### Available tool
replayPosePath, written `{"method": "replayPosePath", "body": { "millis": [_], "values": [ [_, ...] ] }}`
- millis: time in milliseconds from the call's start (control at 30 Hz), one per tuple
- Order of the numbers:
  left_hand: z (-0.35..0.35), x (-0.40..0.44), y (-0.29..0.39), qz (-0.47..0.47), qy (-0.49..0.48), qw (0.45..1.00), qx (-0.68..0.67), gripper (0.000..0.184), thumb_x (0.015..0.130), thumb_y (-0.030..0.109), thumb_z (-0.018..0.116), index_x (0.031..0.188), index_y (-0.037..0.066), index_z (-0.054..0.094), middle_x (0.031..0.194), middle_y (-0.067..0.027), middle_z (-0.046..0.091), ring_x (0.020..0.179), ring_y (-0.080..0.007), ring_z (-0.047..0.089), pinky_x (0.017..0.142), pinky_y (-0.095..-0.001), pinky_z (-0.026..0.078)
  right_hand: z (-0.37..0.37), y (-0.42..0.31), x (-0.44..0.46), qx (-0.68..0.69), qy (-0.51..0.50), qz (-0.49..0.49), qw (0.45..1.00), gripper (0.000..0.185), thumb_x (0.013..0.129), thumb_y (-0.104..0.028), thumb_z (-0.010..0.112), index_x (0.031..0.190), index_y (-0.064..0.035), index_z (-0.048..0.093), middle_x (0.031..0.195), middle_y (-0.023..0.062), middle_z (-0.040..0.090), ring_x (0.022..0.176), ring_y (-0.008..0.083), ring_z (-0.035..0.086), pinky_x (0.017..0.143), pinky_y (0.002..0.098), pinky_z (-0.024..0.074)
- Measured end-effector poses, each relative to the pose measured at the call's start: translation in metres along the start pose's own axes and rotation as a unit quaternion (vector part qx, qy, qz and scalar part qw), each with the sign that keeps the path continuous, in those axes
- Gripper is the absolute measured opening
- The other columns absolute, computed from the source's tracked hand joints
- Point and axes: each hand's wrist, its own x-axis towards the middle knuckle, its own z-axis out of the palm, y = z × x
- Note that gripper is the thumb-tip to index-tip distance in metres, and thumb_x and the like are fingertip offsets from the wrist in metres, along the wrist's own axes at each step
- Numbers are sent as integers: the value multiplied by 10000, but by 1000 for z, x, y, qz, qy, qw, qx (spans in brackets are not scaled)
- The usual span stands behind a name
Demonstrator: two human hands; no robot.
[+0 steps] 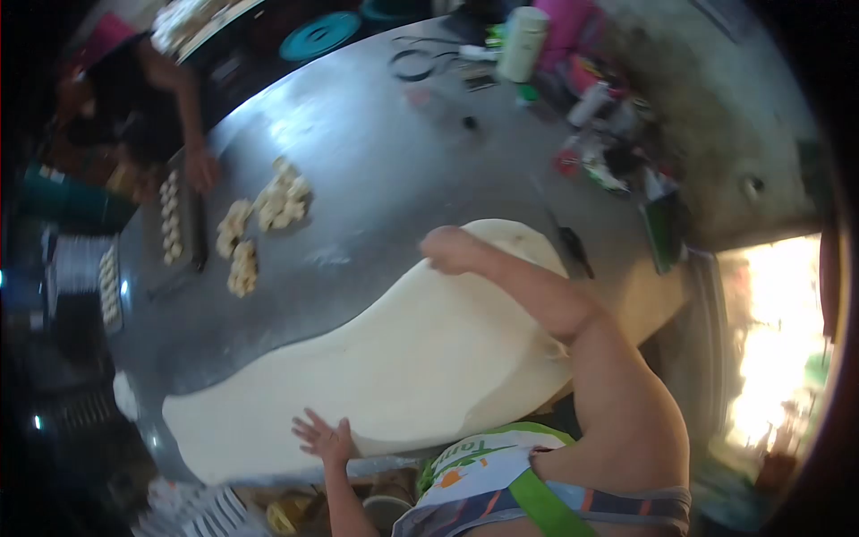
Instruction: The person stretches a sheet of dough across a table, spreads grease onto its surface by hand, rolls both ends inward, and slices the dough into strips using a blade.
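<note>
A large, smooth sheet of pale dough (385,358) lies along the near side of the metal table, wide on the right and narrower toward the left. My left hand (324,438) is flat, fingers spread, on the dough close to its near edge. My right arm reaches across the wide end, and my right hand (452,251) is closed at the far edge of the sheet. Its fingers are curled under, so what they hold, if anything, is hidden.
Dough lumps (282,197) sit on the metal table (358,161). Across it, another person's hand (203,168) touches a dark tray (190,224) with rows of small dough pieces. A dark-handled tool (575,251) lies beyond the sheet. A pale bottle (523,45) and clutter line the far right.
</note>
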Motion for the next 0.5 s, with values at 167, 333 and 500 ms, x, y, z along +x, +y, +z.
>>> {"method": "replayPosePath", "body": {
  "millis": [167,333,500],
  "values": [
    [-3,3,2,-32,20,999,7,1025,861,568,574,1576,167,-42,1605,-242,-152,1467,-473,-143,1089,-729,31,-34,-25,-26,108,129,-23,985,156,809,-154,671,860,-9,688,879,173,699,824,318,685,698,436,543],
    [1,3,-3,-48,21,999,15,993,880,562,559,1577,195,-45,1612,-226,-144,1471,-468,-136,1086,-734,62,-103,-49,-54,594,110,38,796,152,893,-173,672,929,-27,655,917,80,675,713,141,634,524,294,511],
    [6,2,-8,-38,28,998,32,967,900,587,526,1575,225,-63,1618,-203,-149,1477,-455,-130,1086,-734,80,-266,-93,-103,565,445,-212,661,259,953,-303,641,937,-49,593,849,60,602,640,128,583,507,291,510]
  ]
}}
